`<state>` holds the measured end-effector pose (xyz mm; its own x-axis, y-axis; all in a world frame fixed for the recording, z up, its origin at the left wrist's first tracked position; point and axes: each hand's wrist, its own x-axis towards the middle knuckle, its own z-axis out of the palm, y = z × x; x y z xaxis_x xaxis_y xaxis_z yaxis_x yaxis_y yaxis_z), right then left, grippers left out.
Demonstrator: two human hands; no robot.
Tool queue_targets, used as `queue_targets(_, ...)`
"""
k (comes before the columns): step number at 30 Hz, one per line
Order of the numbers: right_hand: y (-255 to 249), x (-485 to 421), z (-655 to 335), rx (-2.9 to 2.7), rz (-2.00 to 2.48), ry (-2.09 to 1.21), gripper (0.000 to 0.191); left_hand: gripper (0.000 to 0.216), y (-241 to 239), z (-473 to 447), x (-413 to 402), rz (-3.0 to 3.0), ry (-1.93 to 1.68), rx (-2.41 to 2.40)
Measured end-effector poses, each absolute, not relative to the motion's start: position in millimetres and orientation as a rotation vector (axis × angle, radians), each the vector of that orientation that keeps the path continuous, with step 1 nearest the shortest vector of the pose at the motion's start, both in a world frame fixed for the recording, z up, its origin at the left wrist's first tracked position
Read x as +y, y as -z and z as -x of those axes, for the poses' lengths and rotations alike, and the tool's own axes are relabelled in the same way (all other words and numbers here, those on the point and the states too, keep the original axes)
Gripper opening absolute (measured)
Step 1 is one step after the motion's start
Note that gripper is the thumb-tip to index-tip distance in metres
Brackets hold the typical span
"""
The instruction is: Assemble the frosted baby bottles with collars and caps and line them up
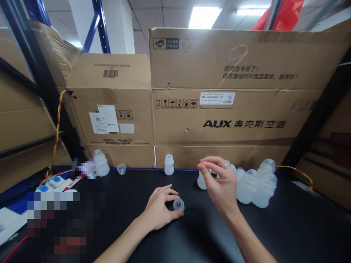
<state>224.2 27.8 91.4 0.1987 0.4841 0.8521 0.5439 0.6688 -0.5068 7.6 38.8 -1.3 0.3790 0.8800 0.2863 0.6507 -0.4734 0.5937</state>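
Observation:
My left hand (pixel 161 207) rests low over the black table, thumb and fingers closed around a small round translucent bottle top (pixel 178 205) with a dark centre. Raised to the right, my right hand (pixel 221 182) has its thumb and fingertips pinched together; whatever they may hold cannot be made out. Behind that hand a white translucent bottle (pixel 202 180) is partly hidden. Farther back, between the hands, an uncapped bottle (pixel 169 165) stands upright. A clear dome cap (pixel 121 168) sits at the table's back edge, left of it.
Several translucent bottles (pixel 256 188) crowd together on the right. One bottle with a clear cap (pixel 102 163) stands back left, beside power strips (pixel 52 182) and wires. Large cardboard boxes (pixel 219 138) wall the back of the black table (pixel 131 237). Blurred blocks cover the left.

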Motion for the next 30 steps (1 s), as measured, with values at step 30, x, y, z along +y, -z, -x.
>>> queue_targets(30,-64.0,37.5,-203.9,-1.488,0.919,0.029,0.02,0.041,1.0,-7.6,35.9,-2.21,-0.811,1.345)
